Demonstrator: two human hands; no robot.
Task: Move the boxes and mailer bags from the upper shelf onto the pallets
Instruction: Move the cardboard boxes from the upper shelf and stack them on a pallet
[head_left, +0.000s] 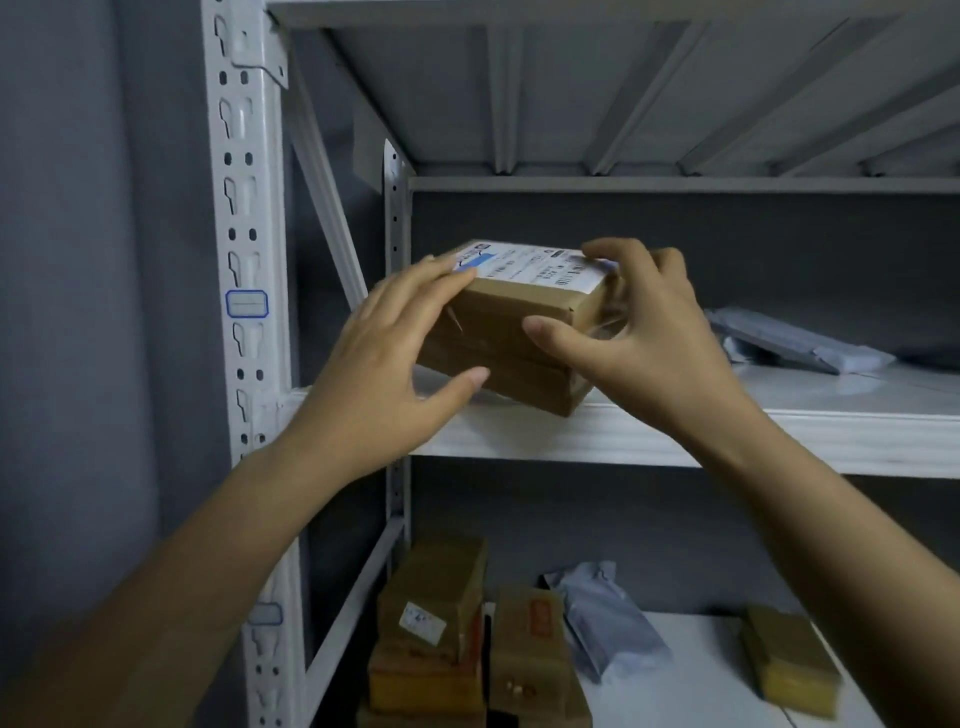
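A brown cardboard box (511, 332) with a white shipping label on top sits at the front left of the upper white shelf (727, 431), seemingly stacked on a second box. My left hand (384, 364) grips its left end, fingers over the top edge and thumb near the bottom. My right hand (634, 332) grips its right end, fingers curled over the top corner and thumb on the front face. A grey mailer bag (795, 340) lies farther right on the same shelf.
The white metal rack upright (249, 312) stands left of my hands. On the lower shelf lie several brown boxes (441, 608), a grey mailer bag (602, 623) and a yellowish box (789, 660). A grey wall is at the left. No pallet is in view.
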